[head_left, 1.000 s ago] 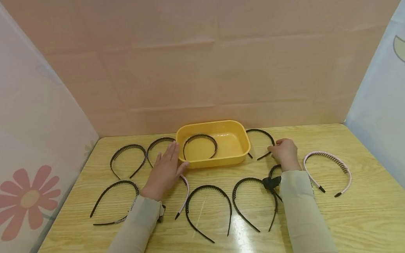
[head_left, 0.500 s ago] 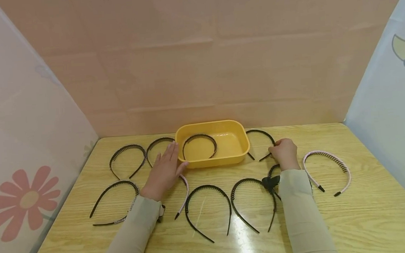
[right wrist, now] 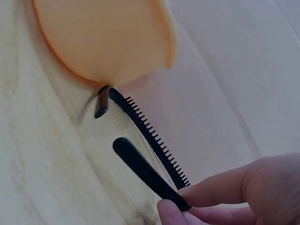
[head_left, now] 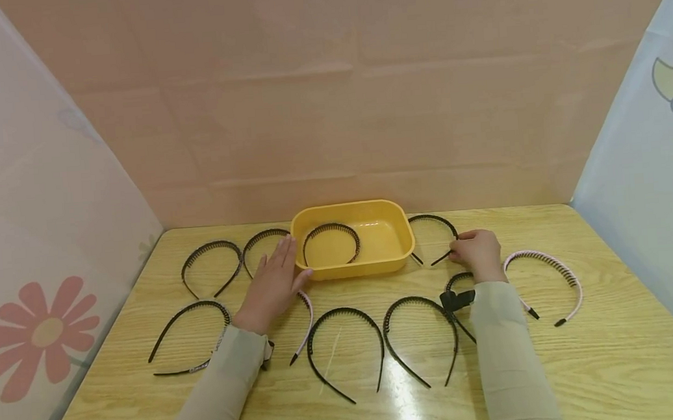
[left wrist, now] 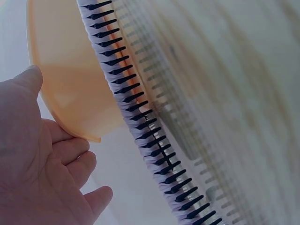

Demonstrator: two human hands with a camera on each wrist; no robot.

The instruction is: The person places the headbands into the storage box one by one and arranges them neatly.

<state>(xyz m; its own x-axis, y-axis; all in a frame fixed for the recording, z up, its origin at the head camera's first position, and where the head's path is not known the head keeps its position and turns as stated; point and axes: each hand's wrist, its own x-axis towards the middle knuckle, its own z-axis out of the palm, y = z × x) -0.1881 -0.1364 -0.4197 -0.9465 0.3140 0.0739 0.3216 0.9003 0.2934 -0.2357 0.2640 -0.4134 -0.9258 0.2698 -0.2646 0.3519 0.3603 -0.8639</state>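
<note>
Left arm in beige fabric sleeve (head_left: 214, 394): reaches forward, angled inward.
Right arm in beige fabric sleeve (head_left: 509, 347): reaches forward, nearly straight.
Bare left hand (head_left: 269, 285): fingers loosely extended, thumb apart.
Bare right hand (head_left: 477, 254): thumb and fingers pinch.

Tub (head_left: 364, 270) between headbands (right wrist: 146, 171), one headband (head_left: 332, 226) inside

The head view looks forward and down from above, farthest back, covering the bench (head_left: 633, 352) and wall (head_left: 329, 106). The left wrist view, close and tilted, faces the yellow tub's (head_left: 355, 271) left end past the left hand (left wrist: 40, 164). The right wrist view, also near and tilted, faces its right end beyond the right hand (right wrist: 248, 190). All three share the tub; head and right wrist share the black headband (right wrist: 145, 129).
</note>
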